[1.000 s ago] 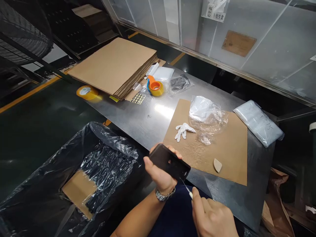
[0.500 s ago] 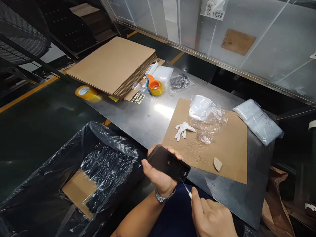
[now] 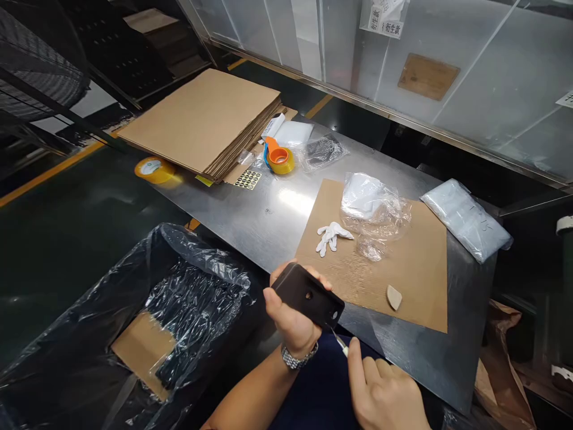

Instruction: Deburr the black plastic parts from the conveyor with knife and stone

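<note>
A black phone case (image 3: 299, 296) with a round hole and a smaller corner opening lies across my left hand (image 3: 293, 322), whose fingers and thumb wrap its long edges. My right hand (image 3: 380, 382) is closed on a thin-bladed trimming knife (image 3: 344, 346) with a white handle, index finger stretched along it. The knife's tip is at the case's lower right corner; whether it touches the edge I cannot make out. Beyond the hands, a white glove (image 3: 332, 237) and a beige wedge-shaped piece (image 3: 394, 297) lie on a cardboard sheet (image 3: 421, 257).
Clear plastic bags (image 3: 373, 206) and a wrapped white pack (image 3: 468, 221) lie on the metal table (image 3: 250, 221). Stacked cardboard (image 3: 201, 119), a tape dispenser (image 3: 280, 158) and a tape roll (image 3: 153, 170) are farther left. A bin lined with black plastic (image 3: 102, 346) stands at left.
The left hand and phone case have shifted and turned slightly. The knife stays at the case's lower right corner, its blade angle slightly changed.
</note>
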### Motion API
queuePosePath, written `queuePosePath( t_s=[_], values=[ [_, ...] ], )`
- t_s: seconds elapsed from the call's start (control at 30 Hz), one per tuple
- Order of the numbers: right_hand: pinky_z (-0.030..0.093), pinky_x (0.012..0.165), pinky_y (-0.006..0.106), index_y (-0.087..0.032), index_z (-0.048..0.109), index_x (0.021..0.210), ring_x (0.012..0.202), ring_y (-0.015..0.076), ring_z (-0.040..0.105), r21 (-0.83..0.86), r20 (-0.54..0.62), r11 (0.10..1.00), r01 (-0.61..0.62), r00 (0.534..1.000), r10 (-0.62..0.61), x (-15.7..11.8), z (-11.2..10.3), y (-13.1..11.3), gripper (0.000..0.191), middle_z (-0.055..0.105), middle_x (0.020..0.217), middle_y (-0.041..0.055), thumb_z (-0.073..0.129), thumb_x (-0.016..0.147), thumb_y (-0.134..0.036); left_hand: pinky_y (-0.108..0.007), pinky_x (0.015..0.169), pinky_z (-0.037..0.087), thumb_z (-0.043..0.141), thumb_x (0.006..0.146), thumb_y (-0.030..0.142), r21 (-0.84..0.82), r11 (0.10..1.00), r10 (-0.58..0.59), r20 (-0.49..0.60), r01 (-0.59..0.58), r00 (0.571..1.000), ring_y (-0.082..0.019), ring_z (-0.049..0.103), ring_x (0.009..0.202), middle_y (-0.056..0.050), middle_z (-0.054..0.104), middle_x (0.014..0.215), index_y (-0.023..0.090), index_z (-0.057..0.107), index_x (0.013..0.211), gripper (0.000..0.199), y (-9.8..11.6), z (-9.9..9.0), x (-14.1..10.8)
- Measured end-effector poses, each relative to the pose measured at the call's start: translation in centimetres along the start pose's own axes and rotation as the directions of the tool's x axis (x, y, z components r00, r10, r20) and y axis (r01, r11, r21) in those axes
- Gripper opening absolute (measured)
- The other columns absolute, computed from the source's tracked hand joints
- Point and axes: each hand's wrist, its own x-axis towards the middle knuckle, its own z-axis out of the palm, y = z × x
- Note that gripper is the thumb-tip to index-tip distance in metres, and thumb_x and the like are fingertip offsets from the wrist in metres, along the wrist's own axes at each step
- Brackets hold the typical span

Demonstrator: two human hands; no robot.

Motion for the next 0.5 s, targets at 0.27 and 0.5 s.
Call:
queuePosePath(
  t_s=[0.27,0.5],
  values=[
    [0.021,0.041,0.027,-0.002,0.059,0.098,0.037,0.0114,0.039,-0.136,0.031,0.988,0.067,0.997,-0.064,0.7,-0.6,0.3,0.035,0.042,0.045,-0.0006,0.037,0.071,-0.001,-0.025,0.046,0.044,0.037,0.080,0.058,0.136,0.978,-0.159,0.001,0.157,0.987,-0.014,0.057,0.050,0.002,0.059,0.062,0.022,0.052,0.088,0.039,-0.5,0.0,0.5],
    [0.023,0.043,0.029,-0.001,0.058,0.101,0.038,0.0126,0.043,-0.064,0.039,0.997,0.046,0.998,-0.043,1.2,-1.3,2.0,0.034,0.046,0.047,0.0004,0.033,0.078,-0.003,-0.022,0.046,0.043,0.041,0.074,0.064,0.181,0.915,-0.354,-0.067,0.360,0.933,-0.013,0.057,0.049,0.000,0.059,0.062,0.016,0.054,0.078,0.050,-0.6,-0.1,1.2]
  ],
)
